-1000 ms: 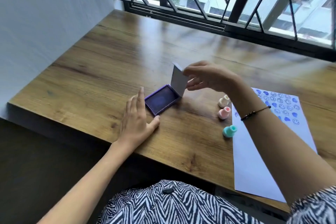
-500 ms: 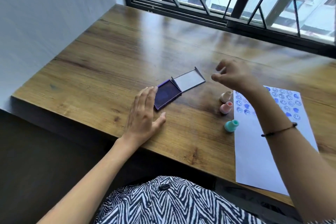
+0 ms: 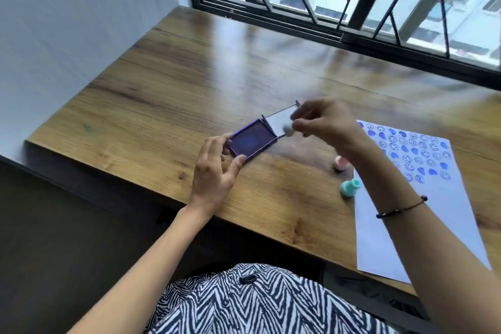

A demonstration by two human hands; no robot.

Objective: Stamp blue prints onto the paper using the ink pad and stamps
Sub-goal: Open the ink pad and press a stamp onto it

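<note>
Pinching white stamp (image 3: 288, 129) in right hand (image 3: 326, 123), left hand (image 3: 214, 175) gripping ink pad (image 3: 250, 142)

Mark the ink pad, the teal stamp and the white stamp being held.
ink pad (image 3: 253, 141): head view, middle of its inked surface.
teal stamp (image 3: 349, 187): head view, its rounded body.
white stamp (image 3: 288, 129): head view, its blurred visible end.

No readable text, labels or numbers anywhere
</note>
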